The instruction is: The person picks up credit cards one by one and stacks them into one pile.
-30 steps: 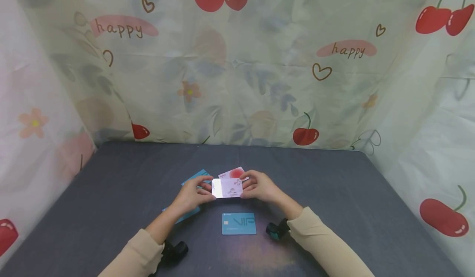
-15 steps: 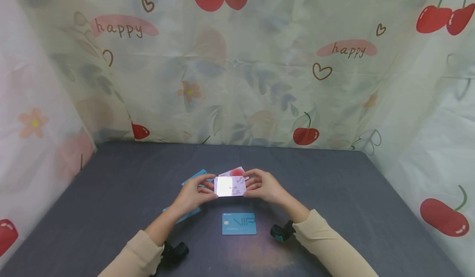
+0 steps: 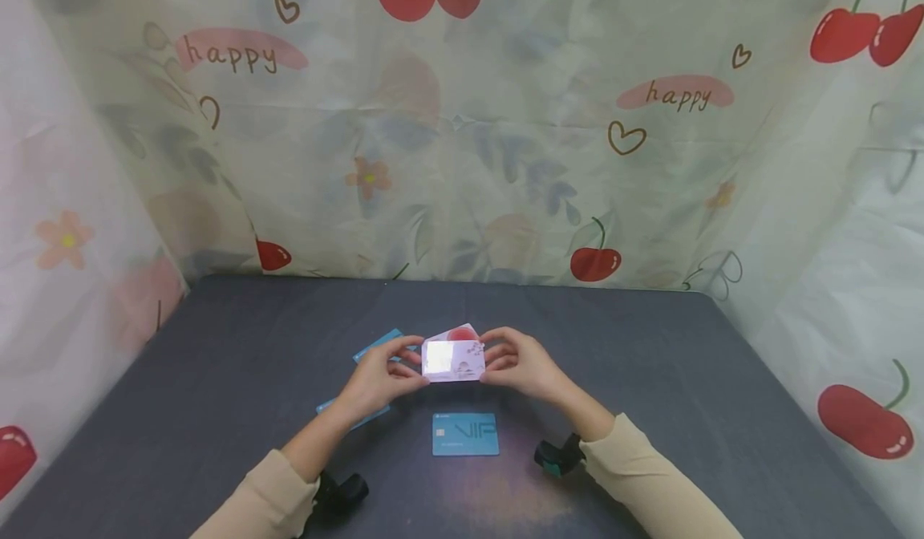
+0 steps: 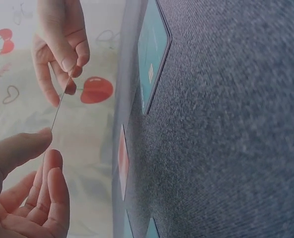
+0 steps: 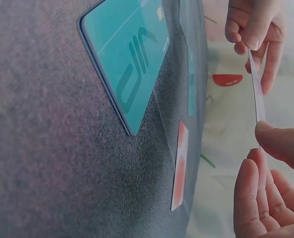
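Note:
A glossy pale pink card (image 3: 453, 361) is held up between both hands, with a bright glare across its left part. My left hand (image 3: 377, 378) pinches its left edge between thumb and fingers, while my right hand (image 3: 525, 366) pinches the opposite edge. Both wrist views show this card (image 4: 61, 106) nearly edge-on and raised off the table. Just behind it lies a pink card with a red circle (image 3: 462, 334), its lower part covered. Nearer the front, a blue VIP card (image 3: 465, 434) lies flat.
Another blue card (image 3: 378, 345) lies behind my left hand. One more blue card (image 3: 371, 417) is partly hidden by the left forearm. The cards lie on a dark grey cloth-covered table (image 3: 613, 338). Cherry-print curtains (image 3: 462, 202) stand behind and at both sides.
Both hands have shifted slightly right and upward in the head view, carrying the pale pink card along. The glare on it has changed shape. The other cards stay in place.

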Motion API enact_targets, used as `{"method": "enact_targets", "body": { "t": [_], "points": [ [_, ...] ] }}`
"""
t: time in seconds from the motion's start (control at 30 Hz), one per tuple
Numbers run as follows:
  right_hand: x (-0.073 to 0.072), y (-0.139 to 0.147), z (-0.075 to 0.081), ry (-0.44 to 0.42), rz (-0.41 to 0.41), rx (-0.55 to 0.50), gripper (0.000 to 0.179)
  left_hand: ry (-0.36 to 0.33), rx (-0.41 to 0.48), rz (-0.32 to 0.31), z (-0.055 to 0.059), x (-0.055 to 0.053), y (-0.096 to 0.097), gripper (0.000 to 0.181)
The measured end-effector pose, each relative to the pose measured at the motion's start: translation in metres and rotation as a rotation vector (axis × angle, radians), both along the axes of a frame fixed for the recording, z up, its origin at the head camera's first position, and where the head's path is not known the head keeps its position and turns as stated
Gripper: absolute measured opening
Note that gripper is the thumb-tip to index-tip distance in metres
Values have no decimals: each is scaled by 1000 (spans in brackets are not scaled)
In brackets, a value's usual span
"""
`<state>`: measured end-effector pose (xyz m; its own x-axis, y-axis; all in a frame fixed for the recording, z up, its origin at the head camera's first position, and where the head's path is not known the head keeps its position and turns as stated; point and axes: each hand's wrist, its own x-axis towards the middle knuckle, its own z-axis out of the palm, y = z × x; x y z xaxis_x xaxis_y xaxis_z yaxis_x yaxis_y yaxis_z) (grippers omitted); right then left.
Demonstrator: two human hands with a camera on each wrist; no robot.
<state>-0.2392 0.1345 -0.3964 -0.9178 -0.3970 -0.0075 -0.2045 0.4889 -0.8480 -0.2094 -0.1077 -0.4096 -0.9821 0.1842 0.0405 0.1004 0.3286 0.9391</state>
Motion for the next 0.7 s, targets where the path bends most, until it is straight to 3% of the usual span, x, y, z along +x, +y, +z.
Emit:
{"method": "enact_targets", "body": {
  "t": [0.27,0.7],
  "points": [
    [5,5,3,25,8,-8,49,63,-29,-25,1,3,1,56],
    [12,6,8,43,16,5,50,79,-65,-26,4,9,2,56]
  ]
}}
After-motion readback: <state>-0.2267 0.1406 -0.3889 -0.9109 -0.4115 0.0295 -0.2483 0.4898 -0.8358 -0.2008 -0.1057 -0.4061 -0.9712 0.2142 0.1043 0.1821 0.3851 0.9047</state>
